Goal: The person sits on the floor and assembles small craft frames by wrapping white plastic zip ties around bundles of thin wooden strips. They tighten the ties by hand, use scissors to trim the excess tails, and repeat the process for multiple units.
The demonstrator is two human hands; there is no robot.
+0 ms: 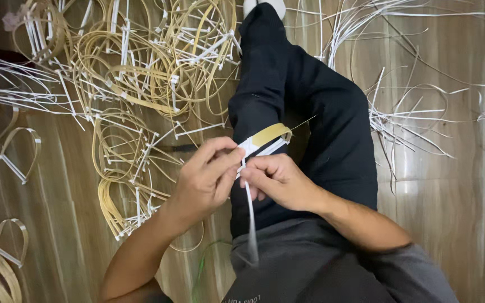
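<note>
Pinching the tan strip (269, 134) over our knee (310, 129), left hand (206, 179) and right hand (276, 179) both closed on its white binding (249, 213); slack fingers could let it spring loose.

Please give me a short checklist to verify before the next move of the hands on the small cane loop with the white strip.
1. Left hand pinches the cane loop at its white-wrapped end: ok.
2. Right hand grips the white strip close to the loop: ok.
3. Free end of the strip hangs down over the lap, not tangled: ok.
4. Loop rests over the raised knee, steady: ok.
5. Tightness of the wrap: cannot tell, fingers cover it.
6. Pile of finished loops lies on the floor at the left, apart from the hands: ok.
</note>
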